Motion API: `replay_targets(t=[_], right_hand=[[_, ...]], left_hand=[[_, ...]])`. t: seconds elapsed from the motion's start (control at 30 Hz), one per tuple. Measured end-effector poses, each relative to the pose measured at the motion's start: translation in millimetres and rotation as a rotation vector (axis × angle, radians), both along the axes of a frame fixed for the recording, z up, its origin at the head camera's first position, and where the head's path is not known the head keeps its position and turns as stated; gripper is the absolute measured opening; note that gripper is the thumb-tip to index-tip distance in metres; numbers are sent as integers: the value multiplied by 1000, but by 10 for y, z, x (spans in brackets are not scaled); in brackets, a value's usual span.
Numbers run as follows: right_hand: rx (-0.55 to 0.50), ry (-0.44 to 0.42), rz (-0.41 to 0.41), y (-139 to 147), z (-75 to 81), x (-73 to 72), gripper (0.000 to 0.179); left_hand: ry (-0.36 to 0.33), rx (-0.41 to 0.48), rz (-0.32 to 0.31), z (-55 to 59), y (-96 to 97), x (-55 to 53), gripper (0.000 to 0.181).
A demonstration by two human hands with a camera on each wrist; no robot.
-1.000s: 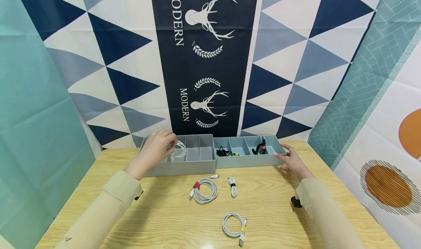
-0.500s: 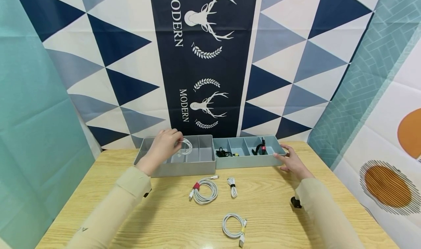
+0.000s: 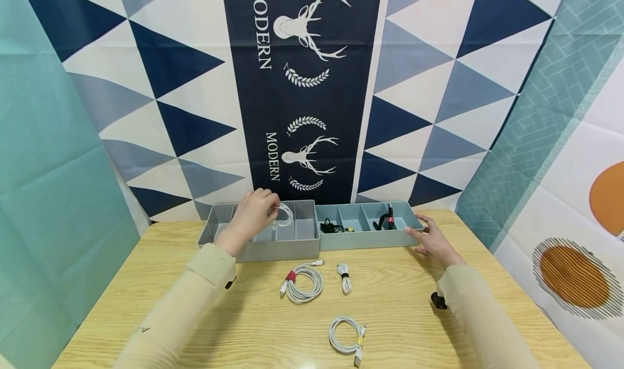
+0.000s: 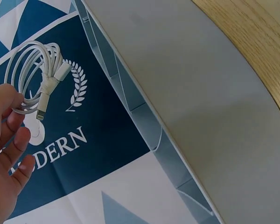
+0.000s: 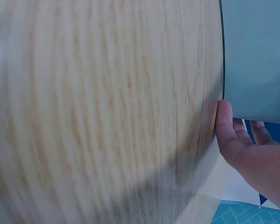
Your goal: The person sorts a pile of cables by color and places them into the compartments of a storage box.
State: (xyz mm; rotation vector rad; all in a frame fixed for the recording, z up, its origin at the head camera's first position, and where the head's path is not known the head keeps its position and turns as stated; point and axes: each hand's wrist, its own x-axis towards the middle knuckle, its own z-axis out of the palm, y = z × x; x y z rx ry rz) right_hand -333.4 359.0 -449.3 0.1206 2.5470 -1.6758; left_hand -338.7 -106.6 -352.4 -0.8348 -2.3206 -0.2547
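My left hand [image 3: 255, 214] pinches a coiled white charging cable [image 4: 44, 70] between thumb and fingers, above the grey divided box [image 3: 280, 251]. A pale band wraps the coil, and one small metal-tipped plug points down in the left wrist view. In the head view part of the cable is behind my fingers. My right hand [image 3: 436, 241] touches the right end of the blue divided box [image 3: 368, 241], with its fingers loosely spread at the corner. In the right wrist view its thumb [image 5: 225, 112] rests at the box's lower corner.
On the wooden table lie a large white cable with a red tie [image 3: 303, 285], a small white cable with a black tie [image 3: 344, 278] and a white cable with a yellow tie [image 3: 346, 336]. The blue box holds black cables [image 3: 331, 226]. Patterned cloth hangs behind.
My left hand has moved to the right over the grey box, carrying the coiled white cable with it. My right hand has stayed at the end of the blue box.
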Motion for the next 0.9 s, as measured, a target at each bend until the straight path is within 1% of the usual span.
replay_targets(t=[0.13, 0.3, 0.37, 0.47, 0.7, 0.9], right_hand=[[-8, -2, -17, 25, -27, -30, 89], [11, 9, -5, 23, -19, -18, 87], [23, 12, 12, 15, -5, -3, 85], [16, 2, -9, 3, 5, 2, 82], [8, -22, -5, 2, 11, 6, 86], [10, -36, -16, -4, 26, 0, 82]], left_hand=[[1, 12, 16, -15, 45, -33, 9], [14, 31, 22, -41, 110, -75, 8], [18, 38, 28, -61, 137, -90, 8], [15, 42, 38, -96, 185, -103, 8], [-6, 41, 55, -195, 296, -143, 4], [-10, 41, 67, -249, 385, -181, 5]])
